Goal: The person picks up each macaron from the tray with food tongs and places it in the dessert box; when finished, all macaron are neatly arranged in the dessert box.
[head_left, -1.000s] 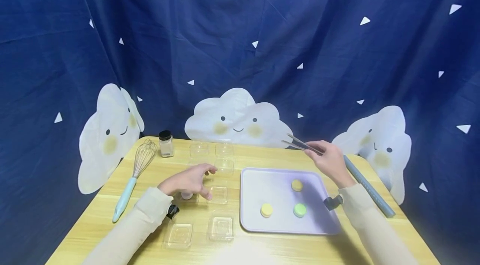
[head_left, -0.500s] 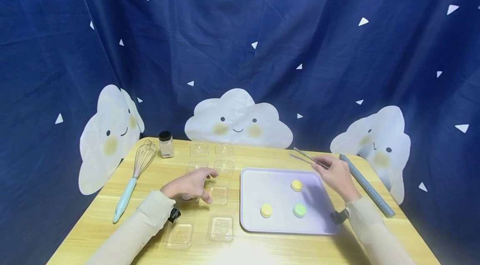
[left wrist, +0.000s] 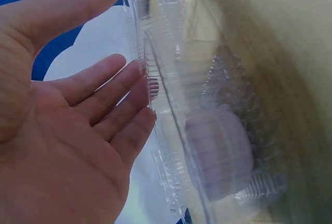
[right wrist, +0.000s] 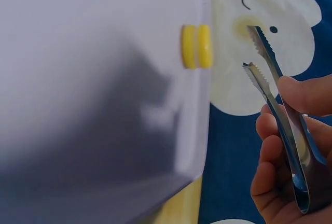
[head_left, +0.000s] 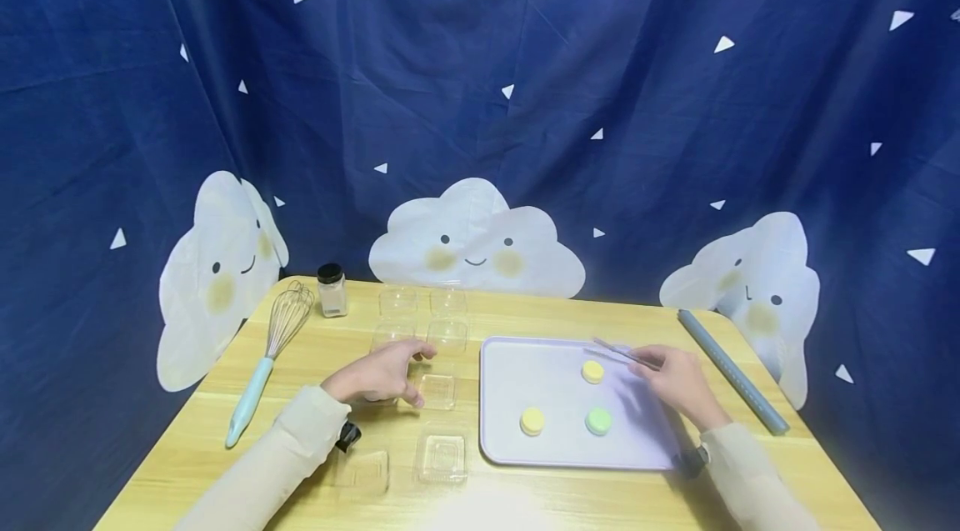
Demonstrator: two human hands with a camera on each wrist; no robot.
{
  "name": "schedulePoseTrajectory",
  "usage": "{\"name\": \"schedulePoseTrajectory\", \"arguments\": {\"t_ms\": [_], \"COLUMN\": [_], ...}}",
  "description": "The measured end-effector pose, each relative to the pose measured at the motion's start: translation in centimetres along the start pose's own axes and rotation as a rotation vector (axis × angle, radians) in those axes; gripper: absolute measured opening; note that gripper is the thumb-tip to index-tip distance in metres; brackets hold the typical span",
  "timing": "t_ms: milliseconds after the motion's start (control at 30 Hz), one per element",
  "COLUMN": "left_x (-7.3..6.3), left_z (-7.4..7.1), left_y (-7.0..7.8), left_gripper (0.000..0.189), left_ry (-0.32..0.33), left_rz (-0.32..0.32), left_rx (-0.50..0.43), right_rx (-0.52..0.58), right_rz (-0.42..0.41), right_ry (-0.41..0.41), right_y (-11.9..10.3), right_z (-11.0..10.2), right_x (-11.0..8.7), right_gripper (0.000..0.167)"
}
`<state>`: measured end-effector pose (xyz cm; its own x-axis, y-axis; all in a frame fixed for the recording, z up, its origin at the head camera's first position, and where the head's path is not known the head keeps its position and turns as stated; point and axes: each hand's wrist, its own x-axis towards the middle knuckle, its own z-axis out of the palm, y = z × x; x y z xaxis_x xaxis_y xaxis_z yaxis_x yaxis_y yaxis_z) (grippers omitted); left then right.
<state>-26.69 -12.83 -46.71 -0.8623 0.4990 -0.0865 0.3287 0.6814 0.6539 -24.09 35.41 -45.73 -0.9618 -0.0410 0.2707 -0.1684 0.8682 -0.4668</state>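
My right hand [head_left: 675, 381] holds small metal tongs [right wrist: 284, 123] with serrated tips, pinched between thumb and fingers; their arms stand apart with nothing between them. In the head view the tongs lie over the back right of a lilac tray [head_left: 558, 398], near a yellow macaron [head_left: 592, 372]. Another yellow macaron [head_left: 532, 421] and a green macaron [head_left: 598, 421] sit on the tray. My left hand [head_left: 386, 371] hovers among clear plastic boxes [head_left: 437, 389], thumb and fingers spread, holding nothing. Beside it, a pale purple macaron [left wrist: 220, 151] shows through clear plastic in the left wrist view.
Several more clear boxes [head_left: 442, 458] stand in two columns left of the tray. A whisk [head_left: 255, 389] with a blue handle and a black-lidded jar [head_left: 332, 293] are at the left. A grey-blue rod [head_left: 735, 373] lies at the right edge. Behind hangs a blue curtain [head_left: 480, 97].
My right hand has come down and slightly right with the tongs, from above the table's back edge to over the tray. The left hand has barely moved.
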Motion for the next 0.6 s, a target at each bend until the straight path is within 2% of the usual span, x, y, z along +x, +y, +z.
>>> {"name": "schedulePoseTrajectory", "arguments": {"t_ms": [600], "left_x": [0.3], "left_z": [0.0], "left_y": [-0.2], "left_gripper": [0.083], "left_ry": [0.017], "left_rz": [0.017], "left_rx": [0.024], "right_rx": [-0.026], "right_rz": [-0.012], "right_ry": [-0.09], "right_y": [1.3], "right_z": [1.3], "right_x": [-0.9], "right_gripper": [0.018]}}
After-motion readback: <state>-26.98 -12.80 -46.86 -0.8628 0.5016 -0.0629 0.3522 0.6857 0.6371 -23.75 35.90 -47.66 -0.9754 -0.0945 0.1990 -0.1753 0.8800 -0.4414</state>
